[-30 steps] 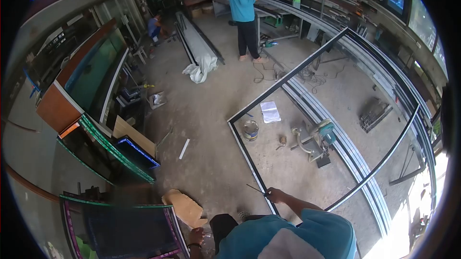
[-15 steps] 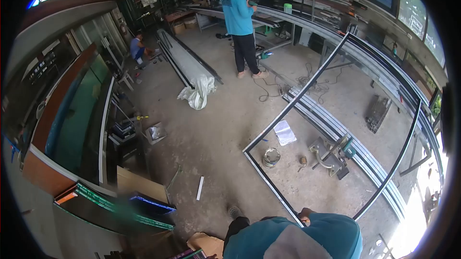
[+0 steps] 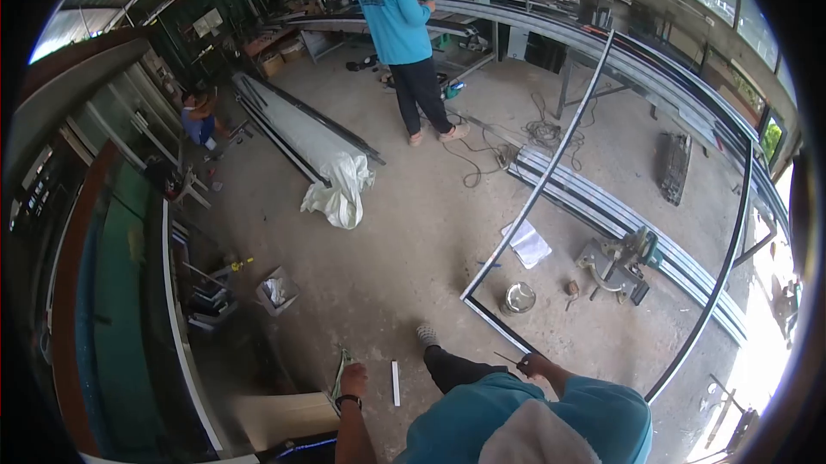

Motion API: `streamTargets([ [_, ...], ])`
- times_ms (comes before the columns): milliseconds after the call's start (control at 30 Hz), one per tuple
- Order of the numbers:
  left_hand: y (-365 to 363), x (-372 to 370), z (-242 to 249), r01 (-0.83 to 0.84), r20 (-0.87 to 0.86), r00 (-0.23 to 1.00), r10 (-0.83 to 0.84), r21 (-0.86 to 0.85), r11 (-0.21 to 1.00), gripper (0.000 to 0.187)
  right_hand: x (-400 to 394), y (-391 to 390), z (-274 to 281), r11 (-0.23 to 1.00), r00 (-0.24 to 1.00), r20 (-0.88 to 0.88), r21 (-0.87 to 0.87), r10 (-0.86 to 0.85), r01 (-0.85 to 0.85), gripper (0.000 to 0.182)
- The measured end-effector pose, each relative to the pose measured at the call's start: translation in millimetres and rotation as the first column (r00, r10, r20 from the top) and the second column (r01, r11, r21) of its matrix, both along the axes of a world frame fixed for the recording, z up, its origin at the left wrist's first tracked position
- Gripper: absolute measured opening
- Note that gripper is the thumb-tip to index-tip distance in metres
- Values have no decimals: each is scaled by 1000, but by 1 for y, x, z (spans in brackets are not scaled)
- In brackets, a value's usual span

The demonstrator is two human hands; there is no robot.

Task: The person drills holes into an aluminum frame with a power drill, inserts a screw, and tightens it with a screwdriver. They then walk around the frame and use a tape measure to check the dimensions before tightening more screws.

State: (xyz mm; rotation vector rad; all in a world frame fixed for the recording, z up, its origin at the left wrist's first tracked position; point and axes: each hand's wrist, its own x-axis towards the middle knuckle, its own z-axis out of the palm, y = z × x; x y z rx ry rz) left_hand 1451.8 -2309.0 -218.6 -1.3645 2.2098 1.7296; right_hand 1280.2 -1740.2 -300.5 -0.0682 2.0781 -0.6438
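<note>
My right hand point(image 3: 535, 366) is closed at the near bar of a large rectangular metal frame point(image 3: 495, 324), which leans away from me over the floor. A thin dark rod point(image 3: 508, 358) sticks out to the left from that hand. My left hand point(image 3: 353, 381), with a dark band on the wrist, is low on the left with its fingers curled; I cannot tell what is in them. Right beside it are a thin greenish object point(image 3: 342, 367) and the edge of a cardboard sheet point(image 3: 288, 419). A short white strip point(image 3: 396, 382) lies on the floor to its right.
A miter saw point(image 3: 621, 262), a can point(image 3: 520, 296) and white paper point(image 3: 527, 245) lie beyond the frame, near long metal profiles point(image 3: 602, 206). A person in a teal shirt point(image 3: 394, 17) stands ahead; another person point(image 3: 200, 120) sits low at left. Wrapped profiles point(image 3: 301, 133) lie between.
My left hand has come into view at the lower left, beside the cardboard. My right hand stays at the frame, with a thin rod now visible. The view has shifted, and the seated person's arm is raised.
</note>
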Motion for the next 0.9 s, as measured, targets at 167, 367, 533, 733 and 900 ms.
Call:
streamTargets([
  [167,-66,-50,-21,587,344,754,-559,26,809,35,-85,-61,-47,988,987,117,121,-105,91,30],
  [367,-148,-80,-25,-242,350,936,-42,723,647,28,-206,-165,30,947,949,-25,-75,-314,311,34],
  [533,-187,-153,-23,256,456,780,-429,394,883,23,-282,-238,42,809,847,-27,-315,-531,497,46],
  [733,-244,-306,-34,466,280,789,-547,307,830,21,-331,-262,25,880,880,-5,-3,-475,475,57],
  [900,-311,-476,-40,598,342,651,-677,317,736,21,-371,-249,-34,971,987,-5,182,-160,158,39],
])
